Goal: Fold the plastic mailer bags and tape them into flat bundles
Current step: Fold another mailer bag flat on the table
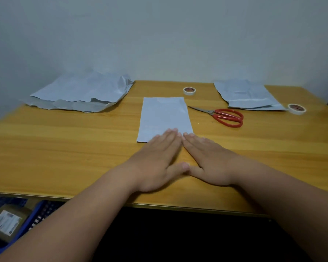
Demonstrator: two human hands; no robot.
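Note:
A folded white mailer bag (165, 116) lies flat as a narrow rectangle in the middle of the wooden table (64, 148). My left hand (157, 159) and my right hand (208, 159) lie flat side by side, fingers straight, fingertips resting on the bag's near edge, thumbs touching each other. A pile of unfolded mailer bags (81, 93) sits at the back left. A smaller stack of mailer bags (248, 95) sits at the back right. One tape roll (189, 90) stands behind the folded bag, another tape roll (296, 108) by the right stack.
Red-handled scissors (223, 115) lie just right of the folded bag, blades pointing left. A wall rises close behind the table. Below the table's near left edge stands a blue crate (27, 220) with a labelled cardboard box (8, 222) in it.

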